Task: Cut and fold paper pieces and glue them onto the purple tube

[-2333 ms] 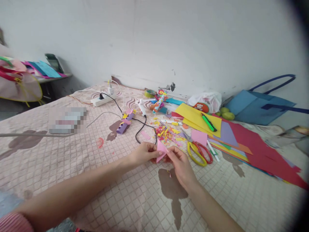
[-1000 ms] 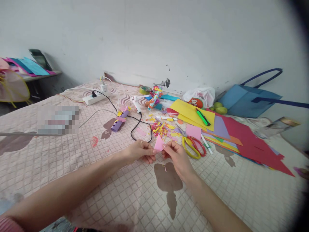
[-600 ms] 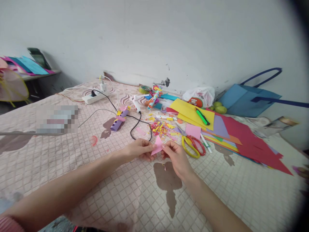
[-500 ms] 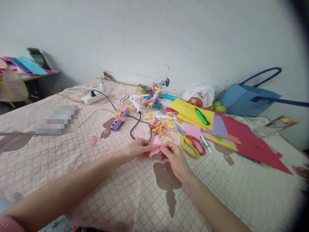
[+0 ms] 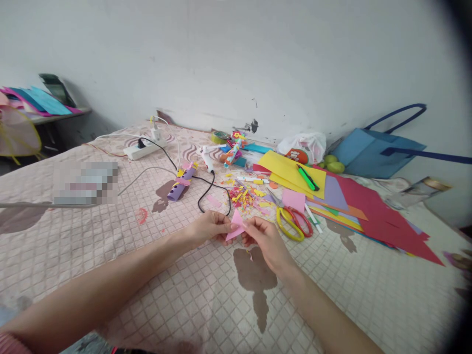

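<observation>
The fingertips of both hands met on a small pink paper piece [image 5: 236, 224], a flat scrap with a pointed upper corner and straight cut edges, its lower tip angled down toward the left. The left hand [image 5: 208, 228] pinched the piece's left edge between thumb and fingers, which were curled closed around it. The right hand [image 5: 264, 239] pinched the right edge in the same way, thumb against bent fingers. The piece was held just above a pale quilted bedspread [image 5: 110, 255], over a brown printed motif [image 5: 254, 275] on the cloth. Both bare forearms reached in from the bottom of the view. Just beyond the hands lay a scatter of tiny paper cuttings [image 5: 247, 194] in yellow, pink and red. To the right of the hands, near them, lay yellow-handled scissors [image 5: 285, 223] touching red-handled scissors [image 5: 302, 221]. Beyond those sat a pink paper square [image 5: 294, 200] and a spread of coloured sheets: a yellow sheet [image 5: 287, 169] with a green marker [image 5: 307, 178] on it, a purple sheet [image 5: 334, 192] and a large red sheet [image 5: 383, 216]. A black cable [image 5: 206, 189] looped past a purple paper roll [image 5: 179, 186] toward a white power strip [image 5: 142, 150]. A white glue gun [image 5: 207, 160] lay near the cuttings. Against the wall were a white plastic bag [image 5: 304, 146], green fruits [image 5: 332, 163] and a blue bag [image 5: 379, 152].
</observation>
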The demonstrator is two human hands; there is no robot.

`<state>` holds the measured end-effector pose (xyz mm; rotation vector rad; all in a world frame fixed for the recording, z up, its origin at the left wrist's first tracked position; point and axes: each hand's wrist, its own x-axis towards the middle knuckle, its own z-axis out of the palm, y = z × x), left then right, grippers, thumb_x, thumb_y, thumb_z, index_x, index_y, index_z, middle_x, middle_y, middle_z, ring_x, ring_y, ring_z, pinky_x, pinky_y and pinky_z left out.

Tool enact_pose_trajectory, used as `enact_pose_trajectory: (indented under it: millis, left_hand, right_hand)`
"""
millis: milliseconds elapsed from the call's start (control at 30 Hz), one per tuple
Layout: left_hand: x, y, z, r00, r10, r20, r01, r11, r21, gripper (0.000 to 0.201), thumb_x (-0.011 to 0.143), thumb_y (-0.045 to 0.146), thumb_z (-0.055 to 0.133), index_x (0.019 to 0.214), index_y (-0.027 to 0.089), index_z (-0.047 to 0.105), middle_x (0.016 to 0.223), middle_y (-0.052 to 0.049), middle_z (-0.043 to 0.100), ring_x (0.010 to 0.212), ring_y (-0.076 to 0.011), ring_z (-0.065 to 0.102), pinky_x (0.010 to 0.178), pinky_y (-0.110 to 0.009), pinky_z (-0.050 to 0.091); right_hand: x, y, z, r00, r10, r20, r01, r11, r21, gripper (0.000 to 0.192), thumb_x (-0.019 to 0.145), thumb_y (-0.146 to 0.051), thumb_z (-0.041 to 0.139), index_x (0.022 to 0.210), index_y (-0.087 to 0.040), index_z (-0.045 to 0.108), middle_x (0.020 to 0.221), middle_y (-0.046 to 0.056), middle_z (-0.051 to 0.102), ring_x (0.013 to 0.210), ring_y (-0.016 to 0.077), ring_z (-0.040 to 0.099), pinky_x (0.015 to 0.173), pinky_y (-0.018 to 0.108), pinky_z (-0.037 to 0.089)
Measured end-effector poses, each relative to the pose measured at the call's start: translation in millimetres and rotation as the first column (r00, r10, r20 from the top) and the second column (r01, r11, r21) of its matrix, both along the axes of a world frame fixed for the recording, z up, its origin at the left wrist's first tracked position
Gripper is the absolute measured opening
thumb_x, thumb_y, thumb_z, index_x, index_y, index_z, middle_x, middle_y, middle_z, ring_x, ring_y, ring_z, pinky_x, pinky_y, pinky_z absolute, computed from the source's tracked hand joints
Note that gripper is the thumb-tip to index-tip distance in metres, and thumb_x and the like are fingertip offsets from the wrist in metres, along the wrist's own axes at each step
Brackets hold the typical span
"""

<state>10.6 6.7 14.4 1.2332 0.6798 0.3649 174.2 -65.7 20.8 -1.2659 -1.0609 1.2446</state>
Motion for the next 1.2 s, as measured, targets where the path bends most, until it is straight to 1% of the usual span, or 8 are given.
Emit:
enact_pose_trajectory:
  millis: [233, 567, 733, 833, 900, 1000, 1100, 1200]
  left_hand:
    - [-1, 2, -4.2, 1.000, -0.005, 0.008, 0.004, 1.000, 0.027, 0.035, 0.065, 0.047, 0.069, 0.066, 0.013, 0.060, 0.059, -0.001, 0.063, 0.052, -0.0082, 0.054, 0.053, -0.019, 0.042]
    - [-1, 0, 5.9, 0.987, -0.066, -0.146, 0.066, 0.998, -0.006, 0.039, 0.061, 0.049, 0.071, 0.068, 0.012, 0.064, 0.064, -0.003, 0.067, 0.054, -0.0106, 0.060, 0.055, -0.022, 0.047]
    - [-3, 4, 4.5, 0.990, -0.105, -0.091, 0.106, 0.994, 0.001, 0.037, 0.063, 0.047, 0.070, 0.071, 0.012, 0.065, 0.067, -0.003, 0.068, 0.054, -0.0094, 0.061, 0.055, -0.021, 0.048]
    - [-5, 9, 2.2, 0.989, -0.118, -0.087, 0.120, 0.993, 0.017, 0.034, 0.062, 0.042, 0.073, 0.074, 0.011, 0.067, 0.070, -0.004, 0.069, 0.058, -0.0101, 0.063, 0.056, -0.020, 0.048]
    - [-5, 10, 1.3, 0.992, -0.106, -0.073, 0.102, 0.994, -0.048, 0.036, 0.063, 0.044, 0.072, 0.075, 0.011, 0.067, 0.072, -0.006, 0.070, 0.060, -0.0115, 0.063, 0.057, -0.021, 0.048]
    - [-3, 10, 2.3, 0.996, -0.092, -0.022, 0.081, 0.955, -0.287, 0.050, 0.071, 0.058, 0.059, 0.077, 0.009, 0.066, 0.073, -0.009, 0.070, 0.063, -0.0146, 0.065, 0.058, -0.024, 0.050]
    - [-1, 8, 4.5, 0.996, -0.086, 0.039, 0.094, 0.918, -0.385, 0.047, 0.073, 0.054, 0.059, 0.076, 0.008, 0.066, 0.072, -0.009, 0.068, 0.063, -0.0129, 0.063, 0.057, -0.022, 0.049]
    - [-1, 6, 4.8, 0.997, 0.009, 0.074, 0.009, 0.970, -0.243, 0.031, 0.069, 0.040, 0.069, 0.074, 0.009, 0.065, 0.068, -0.005, 0.066, 0.059, -0.0091, 0.059, 0.058, -0.020, 0.046]
  right_hand:
    - [2, -1, -3.9, 0.996, 0.013, 0.090, -0.018, 0.999, 0.050, 0.021, 0.075, -0.035, 0.062, 0.067, -0.016, 0.059, 0.058, -0.002, 0.056, 0.052, 0.0094, 0.052, 0.052, 0.022, 0.043]
    - [2, 1, -7.2, 0.997, -0.073, 0.000, 0.073, 0.996, 0.043, 0.022, 0.072, -0.035, 0.065, 0.065, -0.017, 0.055, 0.057, -0.003, 0.056, 0.049, 0.0088, 0.051, 0.050, 0.022, 0.042]
    - [5, 5, -10.4, 0.994, -0.101, -0.028, 0.102, 0.994, 0.026, 0.023, 0.072, -0.035, 0.065, 0.065, -0.017, 0.054, 0.058, -0.003, 0.056, 0.049, 0.0093, 0.051, 0.050, 0.022, 0.043]
    - [13, 6, -8.0, 0.982, -0.169, 0.083, 0.155, 0.976, 0.153, 0.020, 0.078, -0.033, 0.059, 0.066, -0.018, 0.053, 0.058, -0.002, 0.054, 0.051, 0.0105, 0.051, 0.051, 0.025, 0.044]
    - [20, 4, -4.1, 0.911, -0.289, 0.294, 0.168, 0.911, 0.377, 0.014, 0.082, -0.028, 0.055, 0.071, -0.018, 0.055, 0.064, 0.000, 0.056, 0.058, 0.0128, 0.054, 0.058, 0.027, 0.045]
    - [27, 1, 0.6, 0.684, -0.410, 0.603, -0.154, 0.727, 0.669, 0.011, 0.085, -0.017, 0.051, 0.084, -0.020, 0.061, 0.081, 0.005, 0.062, 0.080, 0.0172, 0.057, 0.072, 0.032, 0.046]
    - [26, -1, 0.4, 0.518, -0.350, 0.781, -0.528, 0.588, 0.613, 0.020, 0.086, -0.012, 0.047, 0.096, -0.022, 0.062, 0.092, 0.007, 0.063, 0.091, 0.0189, 0.057, 0.081, 0.035, 0.045]
    - [21, 0, -2.3, 0.575, -0.274, 0.771, -0.473, 0.657, 0.586, 0.023, 0.087, -0.017, 0.046, 0.105, -0.023, 0.059, 0.103, 0.008, 0.061, 0.099, 0.0196, 0.055, 0.085, 0.036, 0.045]
